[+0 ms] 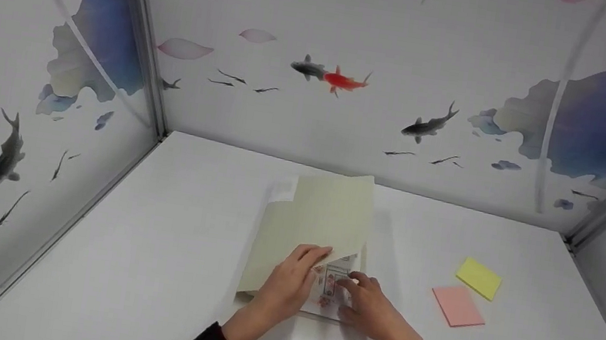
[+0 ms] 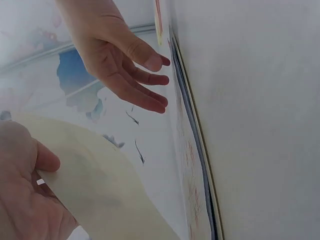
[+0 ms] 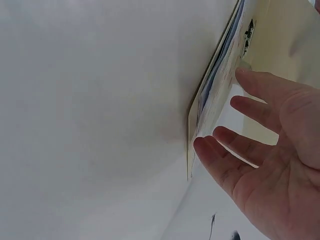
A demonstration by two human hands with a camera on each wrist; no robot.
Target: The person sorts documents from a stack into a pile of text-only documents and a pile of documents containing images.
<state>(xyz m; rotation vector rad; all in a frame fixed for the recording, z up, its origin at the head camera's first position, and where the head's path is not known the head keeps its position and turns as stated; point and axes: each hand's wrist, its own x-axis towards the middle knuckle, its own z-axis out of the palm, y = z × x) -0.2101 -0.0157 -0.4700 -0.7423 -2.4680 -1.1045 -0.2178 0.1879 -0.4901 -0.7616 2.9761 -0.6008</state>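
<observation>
A pale yellow-green paper folder (image 1: 326, 215) lies on the white table. My left hand (image 1: 288, 277) pinches the near edge of its cover (image 2: 95, 170) between thumb and fingers and holds that corner raised. Under the cover, printed sheets (image 1: 329, 283) with red and dark drawings show. My right hand (image 1: 374, 313) is at the right side of these sheets, fingers slightly bent and spread. In the right wrist view, its fingertips (image 3: 204, 146) are right by the sheets' edge, with nothing gripped. The rest of the sheets is hidden under the cover.
To the right of the folder lie a yellow sticky-note pad (image 1: 479, 278) and a pink sticky-note pad (image 1: 459, 306). White panels (image 1: 344, 128) printed with fish and petals enclose the table (image 1: 202, 209) at the back and both sides.
</observation>
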